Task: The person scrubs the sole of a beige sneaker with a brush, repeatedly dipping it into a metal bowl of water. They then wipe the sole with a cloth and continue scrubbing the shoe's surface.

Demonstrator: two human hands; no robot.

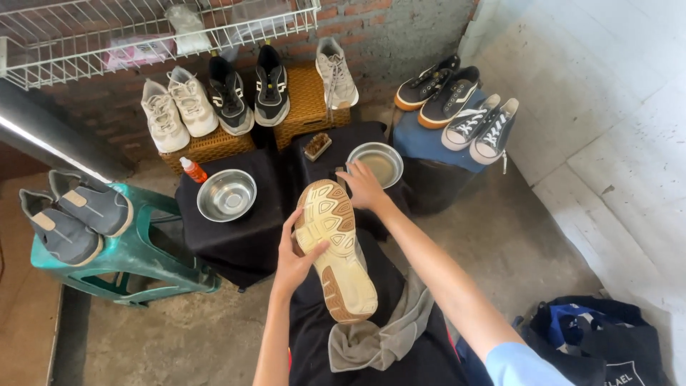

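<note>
My left hand grips a pale sneaker held sole up over my lap, the cream and tan tread facing me. My right hand reaches forward past the shoe's toe, fingers resting on the black-covered stand beside a shallow metal dish. A grey cloth lies across my lap under the shoe. A second metal bowl stands on the black cover to the left, with an orange-capped bottle next to it. A small brush lies behind the dish.
Several pairs of sneakers lean on wicker boxes against the brick wall and on a blue-covered stand. A green plastic stool holds grey shoes at left. A wire rack hangs above. A dark bag sits at lower right.
</note>
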